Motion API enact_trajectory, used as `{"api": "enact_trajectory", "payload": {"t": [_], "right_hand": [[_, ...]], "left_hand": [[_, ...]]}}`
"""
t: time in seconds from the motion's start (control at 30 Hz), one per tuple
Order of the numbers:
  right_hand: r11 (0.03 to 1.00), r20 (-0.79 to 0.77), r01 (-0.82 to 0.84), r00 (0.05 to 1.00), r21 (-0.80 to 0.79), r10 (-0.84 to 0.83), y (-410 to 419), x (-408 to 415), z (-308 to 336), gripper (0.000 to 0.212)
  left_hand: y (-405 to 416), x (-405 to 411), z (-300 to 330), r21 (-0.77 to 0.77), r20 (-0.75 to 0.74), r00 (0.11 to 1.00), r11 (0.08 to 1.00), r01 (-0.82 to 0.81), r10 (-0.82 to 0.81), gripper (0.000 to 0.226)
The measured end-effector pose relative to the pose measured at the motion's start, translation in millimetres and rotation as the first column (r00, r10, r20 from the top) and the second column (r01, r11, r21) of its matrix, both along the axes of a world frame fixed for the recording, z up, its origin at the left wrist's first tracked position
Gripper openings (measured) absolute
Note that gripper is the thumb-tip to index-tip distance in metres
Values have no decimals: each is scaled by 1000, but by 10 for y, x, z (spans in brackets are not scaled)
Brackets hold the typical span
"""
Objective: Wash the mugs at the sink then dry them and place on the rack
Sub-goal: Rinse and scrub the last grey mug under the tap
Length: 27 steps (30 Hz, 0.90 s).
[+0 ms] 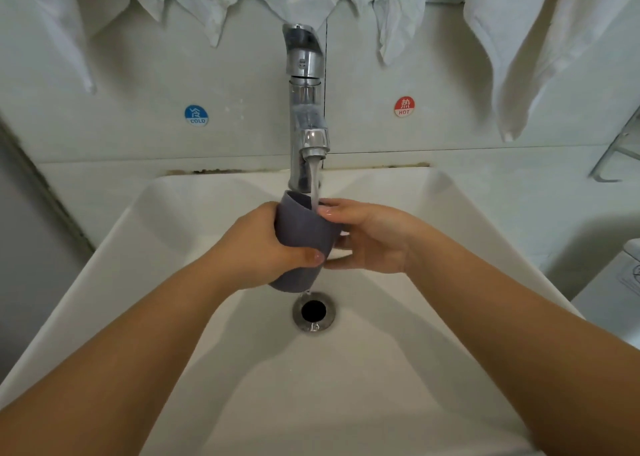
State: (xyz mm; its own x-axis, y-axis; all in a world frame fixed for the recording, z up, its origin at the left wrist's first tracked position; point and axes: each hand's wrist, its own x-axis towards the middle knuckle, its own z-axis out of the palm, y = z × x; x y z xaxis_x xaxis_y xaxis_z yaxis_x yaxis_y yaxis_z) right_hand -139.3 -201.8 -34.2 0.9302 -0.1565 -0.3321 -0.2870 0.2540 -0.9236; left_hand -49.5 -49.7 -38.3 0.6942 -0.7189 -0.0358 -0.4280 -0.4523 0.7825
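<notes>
A grey-purple mug (pixel 303 232) is held over the white sink (pixel 450 234), tilted with its mouth toward the chrome tap (pixel 306 109). Water runs from the spout (pixel 314 149) onto the mug's rim and drips toward the drain (pixel 313 311). My left hand (pixel 254 248) grips the mug's body, thumb across its front. My right hand (pixel 367 236) touches the mug's right side and rim, its fingers partly behind the mug and under the stream.
White towels (pixel 512 50) hang along the wall above. A blue COLD sticker (pixel 196 115) and a red HOT sticker (pixel 403 106) flank the tap. A wire rack (pixel 620 151) shows at the right edge, a white object (pixel 623 282) below it.
</notes>
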Motion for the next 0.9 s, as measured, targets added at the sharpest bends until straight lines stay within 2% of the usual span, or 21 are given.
{"api": "enact_trajectory", "payload": {"t": [0.1,0.17,0.23,0.4,0.53,0.6,0.7,0.8,0.9], "right_hand": [[997,-37,17,999,-79,-20,100,70,-20,27],[997,-14,26,1000,-79,-27,98,97,-32,38],[1000,16,-1,1000,-4,1,29,82,-32,45],[981,67,-93,994,170,83,-108,33,-61,47],[998,17,57,998,9,-58,98,125,-82,42],[997,19,74,997,-2,-74,135,136,-88,42],[996,47,-18,999,89,14,24,64,-69,38],[975,75,-102,993,198,89,-122,19,-72,48],[984,65,-127,991,126,120,-70,49,-86,53]], "left_hand": [[0,1,-41,2,18,1000,1000,2,-2,57],[17,36,-26,-1,24,1000,1000,-2,2,59],[34,75,2,-18,17,1000,1000,7,-6,59],[59,125,24,-50,-58,997,998,41,-44,62],[46,131,-25,-59,-55,998,998,30,-33,62],[50,146,-27,-65,-59,998,997,29,-33,62],[74,192,-1,-64,-99,993,996,56,-63,61],[95,247,30,-104,-184,977,991,89,-107,58],[108,257,33,-116,-219,970,990,83,-107,66]]}}
